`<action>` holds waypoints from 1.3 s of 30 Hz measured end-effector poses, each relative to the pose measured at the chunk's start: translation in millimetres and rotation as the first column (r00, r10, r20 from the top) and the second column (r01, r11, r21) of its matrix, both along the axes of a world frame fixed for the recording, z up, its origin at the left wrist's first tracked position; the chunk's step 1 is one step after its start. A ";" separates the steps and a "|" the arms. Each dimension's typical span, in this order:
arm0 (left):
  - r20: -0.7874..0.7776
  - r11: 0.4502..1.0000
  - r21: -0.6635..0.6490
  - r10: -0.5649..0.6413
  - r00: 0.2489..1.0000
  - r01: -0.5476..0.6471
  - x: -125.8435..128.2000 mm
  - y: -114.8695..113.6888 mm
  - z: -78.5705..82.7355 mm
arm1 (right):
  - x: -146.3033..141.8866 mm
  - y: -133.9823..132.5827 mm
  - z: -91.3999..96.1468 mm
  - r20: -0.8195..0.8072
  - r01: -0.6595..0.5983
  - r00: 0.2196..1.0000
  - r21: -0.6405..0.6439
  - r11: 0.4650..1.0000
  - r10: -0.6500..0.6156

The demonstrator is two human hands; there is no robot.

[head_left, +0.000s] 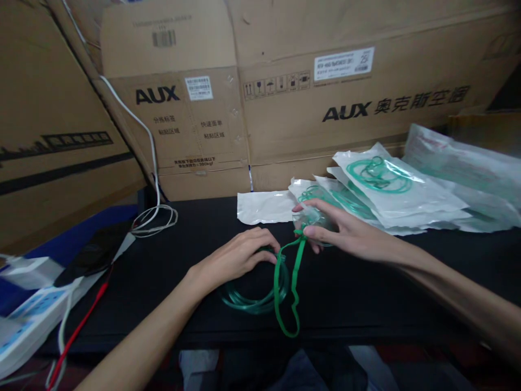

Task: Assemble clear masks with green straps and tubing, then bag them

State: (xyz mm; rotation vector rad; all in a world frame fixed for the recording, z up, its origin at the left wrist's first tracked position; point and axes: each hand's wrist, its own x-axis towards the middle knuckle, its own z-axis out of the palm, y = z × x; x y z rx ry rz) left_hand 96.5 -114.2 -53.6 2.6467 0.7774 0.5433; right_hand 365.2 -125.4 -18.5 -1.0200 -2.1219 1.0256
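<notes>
My left hand (246,252) rests on a coil of clear green tubing (254,305), its fingers curled and closed on the upper part of the loops. In my right hand (344,228) is a clear plastic oxygen mask (311,217), gripped between thumb and fingers and partly hidden by them. A green elastic strap (299,260) hangs from the mask in a long loop, its lower end close to the table's front edge. The strap passes just right of my left fingertips, over the right side of the coil.
Behind my right hand lie several white pouches (419,198) with green tubing, beside a flat white packet (262,207). Large cardboard boxes (285,108) wall the back of the black table (366,309). A power strip (35,315), a phone (95,252) and cables are at left.
</notes>
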 end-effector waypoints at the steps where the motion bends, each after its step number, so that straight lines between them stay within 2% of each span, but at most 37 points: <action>1: 0.006 1.000 -0.007 0.000 1.000 0.000 0.0 0.6 -0.1 | 0.4 2.3 -3.0 0.004 0.017 1.000 -0.012 1.000 -0.017; 5: 0.045 1.000 -0.010 0.012 0.999 -0.011 1.0 1.0 -1.6 | 1.0 5.8 -12.7 -0.062 0.068 0.996 -0.028 0.997 -0.070; 8: 0.052 0.998 -0.010 0.060 0.997 -0.060 1.9 0.3 -2.4 | 8.9 7.3 -5.2 -0.258 0.160 0.956 0.063 0.985 -0.139; 9: 0.050 0.997 -0.008 0.075 0.996 -0.075 2.2 0.0 -2.4 | 13.6 7.9 -0.2 -0.372 0.207 0.913 0.075 0.975 -0.165; 11: 0.043 0.996 -0.001 0.091 0.995 -0.091 2.8 -0.6 -2.2 | 25.1 9.2 10.3 -0.601 0.289 0.774 0.054 0.956 -0.200; 13: 0.036 0.996 0.004 0.094 0.995 -0.094 3.0 -1.1 -1.8 | 36.6 9.8 18.6 -0.729 0.324 0.653 0.024 0.946 -0.205; 14: 0.034 0.995 0.005 0.096 0.995 -0.096 3.1 -1.3 -1.6 | 41.1 9.6 21.1 -0.745 0.321 0.636 0.018 0.947 -0.201; 15: 0.033 0.995 0.005 0.098 0.995 -0.098 3.1 -1.5 -1.5 | 44.1 9.1 22.3 -0.735 0.315 0.649 0.026 0.949 -0.195; 17: 0.031 0.995 0.005 0.103 0.994 -0.103 3.1 -1.9 -1.4 | 44.3 7.2 21.0 -0.595 0.285 0.782 0.081 0.955 -0.183; 19: 0.028 0.994 0.009 0.109 0.994 -0.110 3.3 -2.0 -2.0 | 36.3 4.4 15.8 -0.304 0.202 0.941 0.158 0.967 -0.147; 21: 0.029 0.994 0.020 0.110 0.993 -0.111 3.6 -1.9 -3.2 | 23.1 1.5 7.9 -0.028 0.062 0.998 0.139 0.988 -0.059; 22: 0.031 0.993 0.028 0.111 0.993 -0.112 3.8 -1.8 -3.9 | 16.1 0.4 3.3 0.036 -0.002 0.999 0.078 0.997 -0.001; 24: 0.046 0.992 0.045 0.114 0.992 -0.116 4.1 -1.3 -5.3 | 4.6 -1.4 -6.1 0.046 -0.062 0.997 -0.056 0.996 0.065; 28: 0.079 0.991 0.053 0.121 0.990 -0.125 4.4 -0.7 -6.0 | -4.9 -4.3 -19.0 0.025 -0.056 0.998 -0.220 0.974 0.063; 39: 0.174 0.987 0.059 0.136 0.975 -0.148 4.1 -1.5 -5.3 | -7.6 -8.7 -19.2 0.058 0.004 0.998 -0.223 0.975 0.010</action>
